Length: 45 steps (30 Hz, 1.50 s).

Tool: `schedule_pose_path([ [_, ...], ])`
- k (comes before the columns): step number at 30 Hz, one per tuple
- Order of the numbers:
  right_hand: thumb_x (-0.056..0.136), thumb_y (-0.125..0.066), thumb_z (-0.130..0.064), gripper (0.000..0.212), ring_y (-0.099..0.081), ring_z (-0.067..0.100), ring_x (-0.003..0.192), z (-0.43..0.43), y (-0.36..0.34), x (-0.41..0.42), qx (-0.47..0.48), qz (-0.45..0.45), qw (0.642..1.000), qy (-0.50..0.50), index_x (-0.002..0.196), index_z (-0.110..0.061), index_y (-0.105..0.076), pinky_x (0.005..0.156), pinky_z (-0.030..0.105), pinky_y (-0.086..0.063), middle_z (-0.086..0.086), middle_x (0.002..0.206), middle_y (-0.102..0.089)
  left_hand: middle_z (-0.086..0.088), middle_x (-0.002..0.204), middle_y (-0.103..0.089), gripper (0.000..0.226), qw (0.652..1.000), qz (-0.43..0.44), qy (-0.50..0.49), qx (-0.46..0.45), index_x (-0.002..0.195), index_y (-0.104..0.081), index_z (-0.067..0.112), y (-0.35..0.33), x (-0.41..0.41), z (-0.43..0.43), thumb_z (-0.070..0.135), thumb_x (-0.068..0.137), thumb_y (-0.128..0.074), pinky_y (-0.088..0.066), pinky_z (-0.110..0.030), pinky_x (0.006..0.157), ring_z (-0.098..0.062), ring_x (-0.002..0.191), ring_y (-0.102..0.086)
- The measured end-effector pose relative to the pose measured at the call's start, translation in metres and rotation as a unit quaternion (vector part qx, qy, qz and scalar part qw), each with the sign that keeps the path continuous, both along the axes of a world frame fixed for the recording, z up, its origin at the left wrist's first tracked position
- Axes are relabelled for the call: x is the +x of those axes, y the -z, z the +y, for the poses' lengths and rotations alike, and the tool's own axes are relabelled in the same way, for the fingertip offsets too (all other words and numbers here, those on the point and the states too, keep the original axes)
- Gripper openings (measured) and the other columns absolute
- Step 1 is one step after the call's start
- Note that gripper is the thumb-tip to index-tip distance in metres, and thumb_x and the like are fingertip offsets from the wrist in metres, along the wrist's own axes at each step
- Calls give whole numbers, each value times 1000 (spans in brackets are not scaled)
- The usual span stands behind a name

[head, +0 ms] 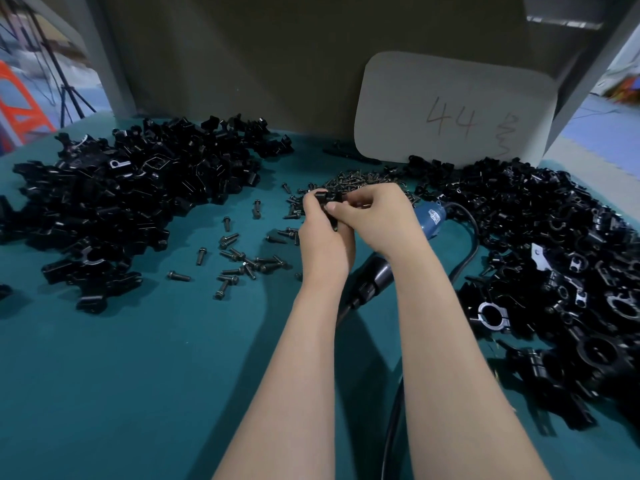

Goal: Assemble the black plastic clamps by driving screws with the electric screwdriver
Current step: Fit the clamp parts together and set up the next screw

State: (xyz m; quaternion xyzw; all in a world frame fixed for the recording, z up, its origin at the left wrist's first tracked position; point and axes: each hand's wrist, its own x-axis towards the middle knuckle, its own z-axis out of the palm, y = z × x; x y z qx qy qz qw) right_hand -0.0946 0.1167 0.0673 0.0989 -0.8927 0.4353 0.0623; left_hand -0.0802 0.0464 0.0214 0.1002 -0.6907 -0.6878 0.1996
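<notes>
- Both hands are up together, mid-table. The left hand (322, 237) has its fingers wrapped round a small black plastic clamp (325, 198).
- The right hand (375, 214) pinches the same clamp from the other side, thumb pressed on the front. Can't tell if there's a screw under those curled fingers.
- The blue-bodied electric screwdriver (431, 218) lies on the table just right of the right hand, partly hidden behind it. Nobody's holding it.
- Its thick black cable (465, 251) loops out to the right, then runs back under the right forearm.
- A black cylindrical piece (374, 278) shows between the two forearms. The arms cover most of it, so no idea how it connects.
- A heap of small black screws (353, 180) sits just beyond the fingers.
- More loose black screws (242, 258) are scattered left of the left hand.
- A big pile of black plastic clamp parts (121, 188) lies well out to the left.
- A second black parts pile (554, 254) lies right of the right hand, past the cable.
- A white rounded card marked "44" (453, 109) leans against the back panel, beyond the right hand.
- Everything sits on a teal table cover (138, 375).
- An orange plastic stool (20, 105) is off the table, far left.
</notes>
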Motion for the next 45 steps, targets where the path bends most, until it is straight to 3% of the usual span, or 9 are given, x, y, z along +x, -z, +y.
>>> schedule_pose_path([
  [13, 83, -72, -32, 29, -61, 16, 97, 3, -3, 0, -18, 3, 1000, 14, 102, -10, -72, 83, 27, -47, 2, 100, -69, 12, 84, -56, 17, 999, 8, 16, -30, 106, -43, 23, -1, 2, -1, 12, 95, -49, -38, -18, 58, -1, 69, -53],
  [18, 83, -72, -32, 27, -61, 16, 94, 1, -2, 0, -14, 3, 1000, 16, 99, -11, -72, 83, 30, -50, 2, 96, -69, 13, 85, -58, 19, 999, 3, 3, -33, 104, -45, 25, -2, 3, -3, 10, 93, -50, -36, -6, 51, 3, 69, -54],
  [34, 83, -72, -34, 30, -57, 12, 90, 1, 0, 0, -11, 20, 1000, 17, 103, -12, -71, 76, 22, -43, -4, 90, -63, 14, 84, -57, 15, 999, 17, -6, -30, 103, -48, 22, -1, 2, -3, 10, 94, -51, -37, -5, 53, 3, 72, -54],
  [38, 83, -72, -34, 29, -56, 10, 87, 1, -1, 0, -12, 25, 1000, 15, 101, -12, -71, 65, 16, -42, -6, 87, -61, 13, 85, -57, 15, 999, 20, -6, -31, 104, -49, 20, -1, 1, -4, 9, 93, -50, -38, -6, 55, 3, 73, -54],
  [41, 84, -71, -34, 27, -59, 11, 88, 0, -1, 1, -24, 13, 1000, 7, 101, -13, -72, 71, 20, -47, -6, 87, -64, 13, 85, -58, 12, 999, 19, -13, -22, 102, -50, 20, 1, 0, -3, 11, 94, -52, -38, -2, 54, 5, 71, -54],
  [43, 88, -65, -28, 19, -63, 15, 91, 3, -3, 2, -51, 10, 998, 16, 98, -14, -73, 82, 30, -52, -3, 89, -69, 13, 87, -60, 7, 1000, 18, -23, 10, 101, -52, 20, 1, 0, -3, 18, 95, -56, -43, -5, 64, 6, 75, -58],
  [45, 92, -58, -15, 18, -65, 17, 94, 8, -5, 0, -73, 12, 996, 41, 103, -14, -72, 88, 32, -52, -1, 92, -69, 9, 93, -62, 7, 998, 11, -26, 64, 100, -53, 19, 0, -1, -5, 22, 95, -58, -52, -26, 86, -9, 91, -66],
])
